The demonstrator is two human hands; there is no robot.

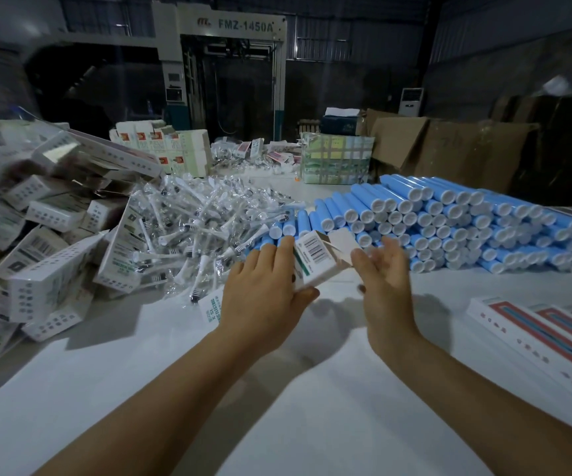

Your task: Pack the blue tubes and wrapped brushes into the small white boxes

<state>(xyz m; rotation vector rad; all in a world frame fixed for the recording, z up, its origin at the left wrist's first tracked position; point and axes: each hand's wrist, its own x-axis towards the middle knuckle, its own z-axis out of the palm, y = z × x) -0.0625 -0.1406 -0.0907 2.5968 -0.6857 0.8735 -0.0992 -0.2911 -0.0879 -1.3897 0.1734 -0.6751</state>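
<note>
over the white table [277, 389], centre frame, left hand [260, 297] grips a small white box [315, 261] from the left side, fingers across its top face and thumb curled under its near corner. box is tilted, barcode face up, far end flap open. right hand [386, 283] sits just right of the box, fingers loosely spread and a bit blurred, thumb close to the box's right edge; cannot tell if it touches, not wrapped around anything. stack of blue tubes [449, 218] with white caps lies right behind the hands, reaching off to the right. heap of wrapped brushes [195, 221] in clear plastic sits left of the tubes, behind the left hand. pile of more white boxes [37, 235] on the far left, tumbled at all angles. flat long boxes with red-blue print [545, 334] at the right table edge. cardboard cartons [449, 149] and a big machine marked fmz-1450a [233, 63] in the dark background.
</note>
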